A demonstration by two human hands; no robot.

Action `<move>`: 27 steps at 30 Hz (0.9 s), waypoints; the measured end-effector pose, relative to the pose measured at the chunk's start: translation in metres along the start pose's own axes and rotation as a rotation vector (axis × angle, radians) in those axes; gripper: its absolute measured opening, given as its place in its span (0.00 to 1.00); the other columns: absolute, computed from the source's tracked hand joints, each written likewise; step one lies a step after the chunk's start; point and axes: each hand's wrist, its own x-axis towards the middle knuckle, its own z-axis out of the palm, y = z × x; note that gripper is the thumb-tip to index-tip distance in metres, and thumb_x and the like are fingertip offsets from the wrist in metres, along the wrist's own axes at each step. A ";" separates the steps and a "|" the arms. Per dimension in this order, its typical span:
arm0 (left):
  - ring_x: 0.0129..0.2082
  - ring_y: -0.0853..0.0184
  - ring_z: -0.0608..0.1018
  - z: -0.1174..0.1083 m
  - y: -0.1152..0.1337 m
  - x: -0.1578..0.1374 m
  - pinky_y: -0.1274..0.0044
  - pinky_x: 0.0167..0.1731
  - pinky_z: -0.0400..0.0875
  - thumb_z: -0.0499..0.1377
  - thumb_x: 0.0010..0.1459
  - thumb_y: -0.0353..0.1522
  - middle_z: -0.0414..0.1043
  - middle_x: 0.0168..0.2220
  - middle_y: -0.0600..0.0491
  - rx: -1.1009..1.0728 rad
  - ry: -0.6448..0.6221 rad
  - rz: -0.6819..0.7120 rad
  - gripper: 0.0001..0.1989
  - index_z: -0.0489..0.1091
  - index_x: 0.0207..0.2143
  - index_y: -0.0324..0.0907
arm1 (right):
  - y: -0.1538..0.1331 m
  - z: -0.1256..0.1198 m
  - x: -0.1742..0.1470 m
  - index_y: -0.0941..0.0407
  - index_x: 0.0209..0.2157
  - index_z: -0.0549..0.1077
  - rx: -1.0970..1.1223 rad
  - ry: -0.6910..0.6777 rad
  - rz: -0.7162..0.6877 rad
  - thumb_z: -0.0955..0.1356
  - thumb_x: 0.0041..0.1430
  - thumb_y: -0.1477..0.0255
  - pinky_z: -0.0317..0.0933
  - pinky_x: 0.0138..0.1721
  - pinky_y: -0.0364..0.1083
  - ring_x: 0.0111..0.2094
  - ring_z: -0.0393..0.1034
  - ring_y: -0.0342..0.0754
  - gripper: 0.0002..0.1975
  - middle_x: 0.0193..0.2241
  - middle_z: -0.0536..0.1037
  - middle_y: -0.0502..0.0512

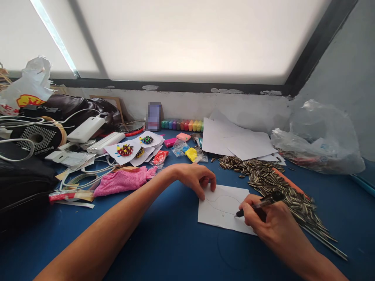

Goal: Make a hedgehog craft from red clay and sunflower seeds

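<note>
A small sheet of white paper (216, 218) lies on the blue table, with a thin curved outline and a small zigzag mark drawn on it. My right hand (268, 218) grips a black pen (268, 200), its tip at the paper near the right end of the outline. At the sheet's upper left corner, my left hand (197, 178) rests with bent fingers apart, fingertips touching the paper. A heap of striped sunflower seeds (263, 177) spreads just beyond and right of the right hand.
White sheets (231, 136) and a clear plastic bag (322, 144) sit behind the seeds. A metal tweezer-like tool (325, 242) lies at right. Colored clay packs (187, 125), decorated paper cutouts (124, 150), a pink cloth (123, 181), cables and a power bank (86, 129) crowd the left and back.
</note>
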 end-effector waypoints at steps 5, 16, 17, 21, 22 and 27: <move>0.32 0.70 0.70 0.000 0.000 0.000 0.78 0.32 0.63 0.66 0.46 0.36 0.67 0.32 0.57 0.003 0.004 0.005 0.20 0.71 0.43 0.44 | -0.001 0.000 0.000 0.54 0.19 0.62 0.028 -0.032 0.022 0.57 0.58 0.66 0.40 0.19 0.44 0.18 0.42 0.40 0.16 0.16 0.50 0.44; 0.33 0.70 0.69 0.000 0.001 -0.001 0.78 0.33 0.63 0.66 0.46 0.35 0.67 0.32 0.57 0.020 0.009 -0.005 0.19 0.71 0.43 0.44 | 0.001 -0.001 0.000 0.54 0.19 0.61 0.016 -0.018 0.033 0.57 0.58 0.65 0.42 0.20 0.43 0.18 0.45 0.40 0.16 0.16 0.52 0.44; 0.33 0.70 0.69 0.000 0.001 -0.001 0.78 0.33 0.63 0.66 0.46 0.35 0.67 0.32 0.57 0.021 0.008 -0.007 0.19 0.71 0.43 0.44 | 0.002 0.000 -0.001 0.54 0.19 0.61 0.014 -0.013 0.034 0.57 0.58 0.66 0.42 0.20 0.43 0.18 0.45 0.40 0.16 0.15 0.53 0.44; 0.32 0.70 0.69 0.000 0.001 -0.001 0.78 0.32 0.63 0.66 0.46 0.35 0.68 0.32 0.57 0.013 0.007 -0.007 0.19 0.71 0.43 0.44 | 0.003 0.001 -0.001 0.54 0.18 0.60 0.007 0.001 0.038 0.57 0.58 0.66 0.42 0.19 0.43 0.17 0.45 0.40 0.16 0.15 0.52 0.44; 0.32 0.71 0.69 0.000 0.001 -0.001 0.79 0.32 0.63 0.66 0.46 0.35 0.67 0.32 0.57 0.011 0.006 -0.006 0.19 0.71 0.43 0.44 | 0.003 0.001 0.000 0.53 0.18 0.60 0.006 -0.002 0.036 0.57 0.58 0.66 0.42 0.19 0.43 0.17 0.45 0.40 0.16 0.15 0.51 0.44; 0.32 0.71 0.70 0.000 0.001 0.000 0.79 0.31 0.63 0.66 0.46 0.35 0.67 0.31 0.58 0.004 0.000 -0.004 0.20 0.71 0.43 0.44 | 0.001 0.000 0.003 0.53 0.18 0.59 0.003 -0.019 0.044 0.57 0.58 0.65 0.42 0.20 0.43 0.18 0.45 0.40 0.16 0.15 0.51 0.44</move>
